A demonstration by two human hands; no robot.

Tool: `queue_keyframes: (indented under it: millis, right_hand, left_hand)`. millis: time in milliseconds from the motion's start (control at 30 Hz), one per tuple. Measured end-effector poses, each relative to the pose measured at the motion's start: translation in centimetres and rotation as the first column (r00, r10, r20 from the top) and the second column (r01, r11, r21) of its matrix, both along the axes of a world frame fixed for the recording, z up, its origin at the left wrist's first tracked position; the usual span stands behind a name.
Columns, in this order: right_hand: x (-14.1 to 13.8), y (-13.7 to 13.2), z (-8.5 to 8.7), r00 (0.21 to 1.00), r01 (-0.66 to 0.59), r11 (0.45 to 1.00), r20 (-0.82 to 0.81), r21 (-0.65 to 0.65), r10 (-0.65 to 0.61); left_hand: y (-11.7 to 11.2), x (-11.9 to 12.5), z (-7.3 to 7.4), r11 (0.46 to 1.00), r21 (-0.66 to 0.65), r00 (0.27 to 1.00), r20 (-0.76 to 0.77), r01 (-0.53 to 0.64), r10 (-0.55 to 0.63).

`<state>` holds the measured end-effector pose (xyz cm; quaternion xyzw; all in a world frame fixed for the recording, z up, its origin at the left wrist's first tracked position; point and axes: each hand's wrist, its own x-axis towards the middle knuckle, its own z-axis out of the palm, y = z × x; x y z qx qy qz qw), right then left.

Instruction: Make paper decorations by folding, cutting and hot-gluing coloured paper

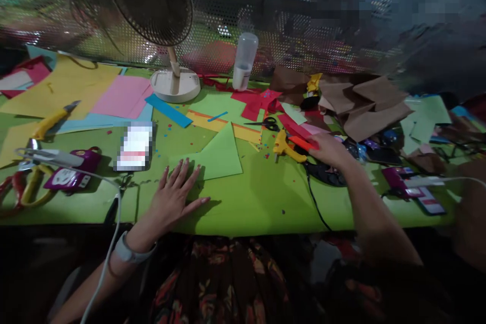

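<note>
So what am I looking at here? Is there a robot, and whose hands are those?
There's no robot here! These are a person's own two bare hands. There is just one picture, taken by a camera worn on that person's head, looking forward and down, so you see roughly what they see.

The left hand lies flat, palm down, with its fingertips at a light green sheet. The right hand is at an orange thing; I can't tell for sure whether it's gripped.

On the green table you can also spot a yellow glue gun, black scissors, a fan, a bottle and pink paper. The far right top is blurred.
</note>
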<state>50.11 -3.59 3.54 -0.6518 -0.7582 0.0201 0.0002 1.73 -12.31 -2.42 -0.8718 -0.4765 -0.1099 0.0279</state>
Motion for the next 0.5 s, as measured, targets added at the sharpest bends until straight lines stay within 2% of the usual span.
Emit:
queue_keyframes:
  millis: [100, 167, 267, 367, 500]
  right_hand:
    - [0.5, 1.0, -0.7, 0.998, -0.004, 0.993, 0.057, -0.118, 0.011]
    - [0.0, 1.4, -0.9, 0.997, 0.006, 0.990, 0.078, -0.139, 0.005]
    - [-0.5, 1.3, 0.0, 0.992, 0.057, 0.992, 0.115, -0.112, -0.044]
    - [-0.6, 0.3, 1.4, 0.972, 0.194, 0.981, 0.137, -0.029, -0.189]
    - [-0.1, -1.3, 2.6, 0.901, 0.423, 0.906, 0.097, 0.018, -0.423]
  left_hand:
    - [-0.2, 1.3, 0.0, 0.999, -0.031, 1.000, 0.001, 0.018, -0.018]
    - [-0.4, 2.1, -0.1, 0.997, -0.060, 0.999, 0.006, 0.054, -0.054]
    - [-0.5, 2.4, -0.3, 0.991, -0.094, 0.995, 0.005, 0.100, -0.100]
    - [-0.4, 1.7, -0.1, 0.987, -0.117, 0.993, -0.013, 0.114, -0.116]
    - [-0.3, 0.7, 0.2, 0.980, -0.146, 0.990, -0.027, 0.136, -0.141]
